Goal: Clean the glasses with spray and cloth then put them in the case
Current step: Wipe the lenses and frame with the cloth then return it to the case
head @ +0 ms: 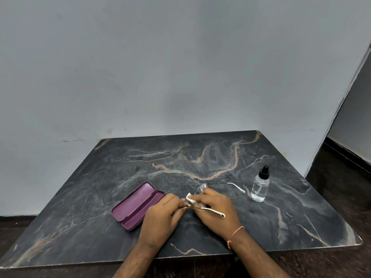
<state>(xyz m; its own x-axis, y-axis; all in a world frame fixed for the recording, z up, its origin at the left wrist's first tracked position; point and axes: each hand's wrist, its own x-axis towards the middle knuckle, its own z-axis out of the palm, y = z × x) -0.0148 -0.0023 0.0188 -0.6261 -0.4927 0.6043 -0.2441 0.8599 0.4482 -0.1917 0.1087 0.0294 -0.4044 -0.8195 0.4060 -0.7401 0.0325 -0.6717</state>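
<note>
The glasses [202,187] have a thin dark frame and white temple tips, and both hands hold them just above the table's front middle. My left hand [160,214] pinches the frame near the hinge. My right hand [215,207] presses a small white cloth [189,198] against a lens. One temple sticks out to the right toward the bottle, the other crosses over my right hand. The purple case [136,205] lies open on the table, left of my hands. A clear spray bottle [260,185] with a black nozzle stands upright to the right.
The dark marble table [180,157] stands against a grey wall. A dark floor shows below the table's front edge and on the right side.
</note>
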